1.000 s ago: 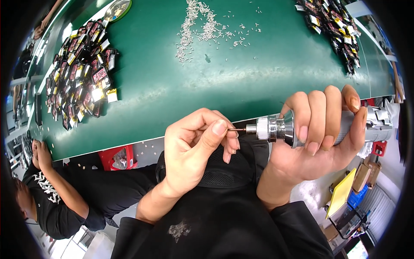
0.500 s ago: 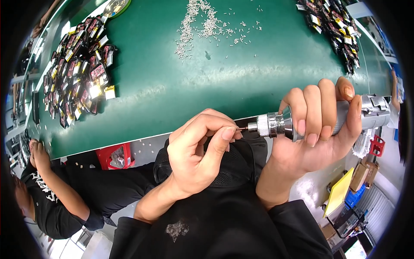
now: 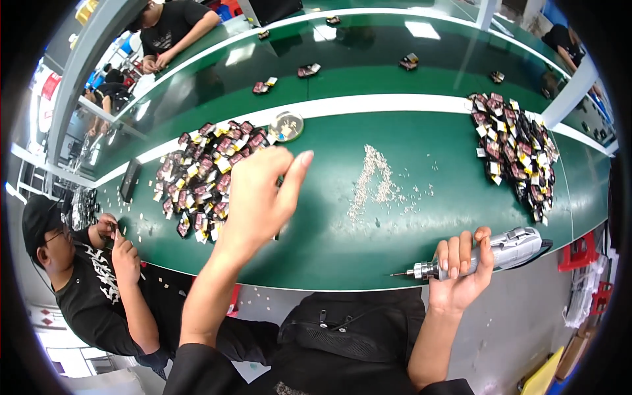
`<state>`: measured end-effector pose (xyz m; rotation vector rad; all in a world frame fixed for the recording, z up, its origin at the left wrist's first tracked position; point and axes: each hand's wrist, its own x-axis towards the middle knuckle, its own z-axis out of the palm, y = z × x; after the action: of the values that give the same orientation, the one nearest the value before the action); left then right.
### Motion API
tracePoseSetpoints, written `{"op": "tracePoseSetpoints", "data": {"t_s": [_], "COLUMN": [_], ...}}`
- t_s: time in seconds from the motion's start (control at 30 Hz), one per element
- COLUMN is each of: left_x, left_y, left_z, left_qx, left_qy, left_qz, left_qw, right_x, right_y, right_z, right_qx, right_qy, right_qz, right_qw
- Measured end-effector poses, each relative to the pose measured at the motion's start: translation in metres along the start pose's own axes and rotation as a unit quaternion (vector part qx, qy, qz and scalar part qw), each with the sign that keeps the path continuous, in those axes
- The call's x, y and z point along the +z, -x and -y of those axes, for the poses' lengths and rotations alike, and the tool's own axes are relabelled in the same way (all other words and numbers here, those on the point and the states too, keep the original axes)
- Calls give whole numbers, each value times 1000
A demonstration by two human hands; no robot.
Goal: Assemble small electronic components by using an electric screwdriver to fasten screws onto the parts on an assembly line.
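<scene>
My right hand [image 3: 461,273] is wrapped round a silver-grey electric screwdriver [image 3: 517,249], whose thin bit points left over the table's near edge. My left hand [image 3: 260,194] is raised at the right side of a large heap of small black-and-red electronic units [image 3: 197,181] with white and yellow parts. Its thumb sticks up to the right, while the other fingers are hidden behind the hand, so what they hold does not show. Between my hands, farther back, many tiny silver screw-like pieces [image 3: 370,172] lie scattered on the green table [image 3: 316,243].
A round clear dish [image 3: 287,126] sits behind the left heap, and another heap of units [image 3: 517,148] lies at the far right. Beyond a white rail, single units [image 3: 308,70] rest on a green strip. A co-worker [image 3: 99,283] sits at the left; red stools [image 3: 579,253] stand right.
My view has lifted to show more of the table. My left hand has left the screwdriver's bit and moved up to the left heap. The right hand keeps its grip on the screwdriver.
</scene>
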<state>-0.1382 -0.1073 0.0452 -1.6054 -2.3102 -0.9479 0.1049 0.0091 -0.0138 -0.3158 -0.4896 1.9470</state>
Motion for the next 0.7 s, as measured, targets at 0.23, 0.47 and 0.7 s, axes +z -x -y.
{"op": "tracePoseSetpoints", "data": {"t_s": [0.23,0.47,0.7], "left_x": [12,42,4], "left_y": [-109,-122,-75], "left_z": [177,237,111], "left_qx": [-193,-130,-1], "left_qy": [-216,-308,-109], "left_qz": [48,64,103], "left_qw": [956,940,989], "right_x": [-11,-11,-19], "right_y": [-4,-8,-2], "right_z": [-3,-6,1], "right_qx": [54,94,89], "right_qy": [-75,-88,-84], "right_qz": [42,43,56], "right_qw": [995,991,991]}}
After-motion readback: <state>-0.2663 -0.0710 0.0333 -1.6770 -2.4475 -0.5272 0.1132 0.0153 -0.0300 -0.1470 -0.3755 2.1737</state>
